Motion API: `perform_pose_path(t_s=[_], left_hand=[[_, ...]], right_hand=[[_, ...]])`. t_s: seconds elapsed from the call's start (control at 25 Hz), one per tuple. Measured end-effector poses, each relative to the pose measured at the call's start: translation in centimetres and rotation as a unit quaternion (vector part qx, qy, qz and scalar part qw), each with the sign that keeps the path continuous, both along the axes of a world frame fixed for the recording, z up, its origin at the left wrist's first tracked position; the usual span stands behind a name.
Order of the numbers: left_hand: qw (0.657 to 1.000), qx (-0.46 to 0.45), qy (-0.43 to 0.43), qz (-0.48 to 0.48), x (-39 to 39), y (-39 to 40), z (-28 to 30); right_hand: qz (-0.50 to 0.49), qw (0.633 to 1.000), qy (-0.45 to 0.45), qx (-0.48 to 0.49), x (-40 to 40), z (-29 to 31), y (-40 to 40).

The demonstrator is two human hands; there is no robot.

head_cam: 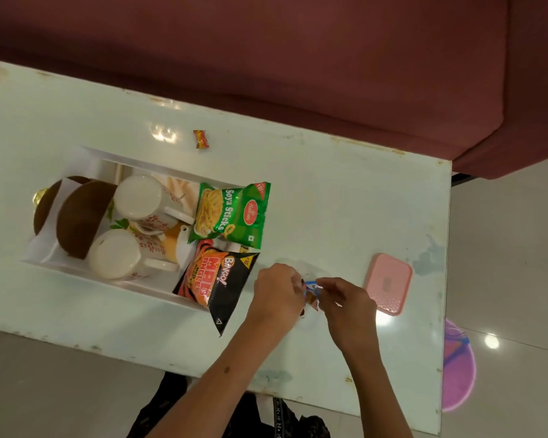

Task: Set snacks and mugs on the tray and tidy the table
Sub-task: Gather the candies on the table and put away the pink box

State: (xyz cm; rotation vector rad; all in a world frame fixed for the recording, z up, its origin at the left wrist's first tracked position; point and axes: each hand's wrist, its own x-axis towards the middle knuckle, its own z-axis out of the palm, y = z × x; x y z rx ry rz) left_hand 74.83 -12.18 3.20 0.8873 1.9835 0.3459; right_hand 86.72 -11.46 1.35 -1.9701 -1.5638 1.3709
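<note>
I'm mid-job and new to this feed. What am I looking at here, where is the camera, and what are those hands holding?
There is no machine here. One camera on a person's head looks down at a pale table. The left hand and right hand pinch a small blue wrapper between them. A white tray holds two mugs lying on their sides, a green Soya Sticks packet and a Bingo packet hanging over its edge. Loose on the table are a small candy and a pink lidded box.

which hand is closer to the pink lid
Right. The right hand sits just left of the pink lid, apart from it; the left hand is farther left, beside the Bingo packet.
</note>
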Motion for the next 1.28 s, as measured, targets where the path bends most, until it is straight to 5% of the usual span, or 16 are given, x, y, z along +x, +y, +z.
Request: perform_pose_path(t_s=[0.24,0.44,0.8,1.0,1.16,1.28], left_hand=[[0.988,0.129,-0.068,0.059,-6.9,1.3,4.3],[0.976,0.201,0.065,0.054,-17.0,7.4,3.5],[0.915,0.073,0.279,-0.281,-26.2,18.3,-5.2],[0.883,0.065,0.323,-0.334,-26.8,19.0,-7.0],[0.924,0.081,0.269,-0.258,-26.1,18.6,-7.1],[0.983,0.091,0.122,-0.101,-24.9,17.5,-5.5]], right_hand=[[-0.019,0.998,-0.016,0.053,-2.8,1.7,2.2],[-0.019,0.994,-0.013,0.105,-8.2,3.3,5.9],[-0.020,0.991,0.000,0.133,-15.0,4.1,9.6],[-0.024,0.992,0.012,0.123,-15.6,3.0,9.2],[-0.043,0.993,0.010,0.109,-14.5,2.7,8.7],[-0.066,0.993,0.005,0.101,-12.3,2.9,8.2]])
